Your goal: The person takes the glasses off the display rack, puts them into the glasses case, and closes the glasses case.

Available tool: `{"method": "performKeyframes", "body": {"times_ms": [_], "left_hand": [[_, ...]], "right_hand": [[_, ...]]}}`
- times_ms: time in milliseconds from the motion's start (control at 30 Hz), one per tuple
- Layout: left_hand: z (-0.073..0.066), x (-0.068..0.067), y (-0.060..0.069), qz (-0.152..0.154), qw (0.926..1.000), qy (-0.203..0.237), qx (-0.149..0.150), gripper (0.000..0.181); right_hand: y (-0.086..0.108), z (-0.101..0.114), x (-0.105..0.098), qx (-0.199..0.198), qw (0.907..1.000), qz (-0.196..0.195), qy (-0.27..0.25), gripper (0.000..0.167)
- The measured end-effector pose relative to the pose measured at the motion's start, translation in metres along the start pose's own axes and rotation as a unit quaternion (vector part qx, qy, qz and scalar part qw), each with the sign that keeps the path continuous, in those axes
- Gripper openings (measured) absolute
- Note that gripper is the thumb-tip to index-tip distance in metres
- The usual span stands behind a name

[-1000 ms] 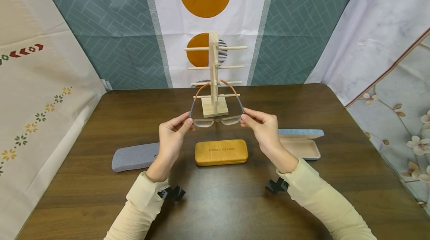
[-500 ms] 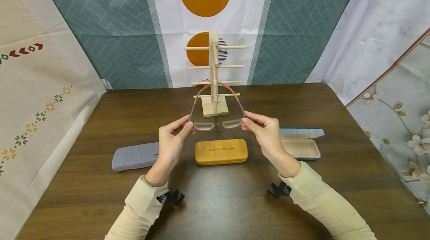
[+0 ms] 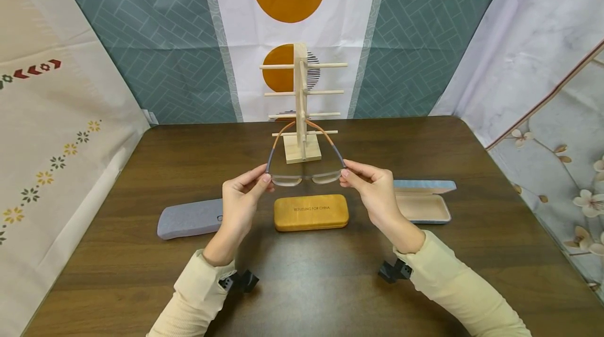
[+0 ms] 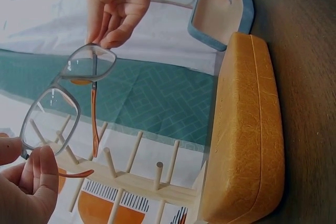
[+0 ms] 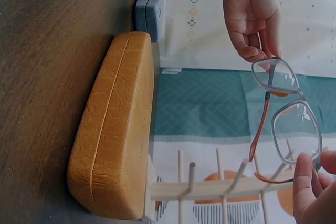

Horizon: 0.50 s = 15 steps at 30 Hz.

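Note:
A pair of eyeglasses (image 3: 287,181) with a grey frame and orange-tipped temples is held up between both hands, its temples unfolded and pointing away toward the wooden stand. My left hand (image 3: 239,198) pinches the left hinge corner between thumb and fingers. At the opposite corner, my right hand (image 3: 375,195) pinches the frame likewise. Both wrist views show the eyeglasses (image 4: 52,84) off the table, lenses clear. Below them on the table lies a closed yellow glasses case (image 3: 311,213). Behind stands the wooden display rack (image 3: 301,101) with several pairs of bare pegs.
A grey-blue glasses case (image 3: 189,219) lies closed at the left, partly behind the left hand. An open light-blue case (image 3: 424,207) with a beige lining sits at the right. The dark wooden table (image 3: 311,295) is bordered by hanging cloths.
Both hands have lowered the eyeglasses slightly and drawn them a little nearer. The temple tips now sit lower against the rack. The cases and rack stay put.

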State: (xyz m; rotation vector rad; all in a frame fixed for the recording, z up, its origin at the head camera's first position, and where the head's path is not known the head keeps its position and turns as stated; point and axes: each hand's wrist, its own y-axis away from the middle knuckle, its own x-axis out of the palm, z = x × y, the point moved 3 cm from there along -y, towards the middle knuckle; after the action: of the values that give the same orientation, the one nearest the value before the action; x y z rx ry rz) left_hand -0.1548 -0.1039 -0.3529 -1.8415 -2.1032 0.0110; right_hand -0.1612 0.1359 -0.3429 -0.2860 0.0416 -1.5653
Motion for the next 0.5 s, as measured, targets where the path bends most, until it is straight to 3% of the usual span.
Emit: {"method": "performKeyframes", "body": {"times_ms": [500], "left_hand": [[-0.0029, -0.0011, 0.0031, 0.001, 0.9999, -0.006, 0.009, 0.026]], "right_hand": [[0.0024, 0.0013, 0.0011, 0.006, 1.0, 0.005, -0.005, 0.029]]}}
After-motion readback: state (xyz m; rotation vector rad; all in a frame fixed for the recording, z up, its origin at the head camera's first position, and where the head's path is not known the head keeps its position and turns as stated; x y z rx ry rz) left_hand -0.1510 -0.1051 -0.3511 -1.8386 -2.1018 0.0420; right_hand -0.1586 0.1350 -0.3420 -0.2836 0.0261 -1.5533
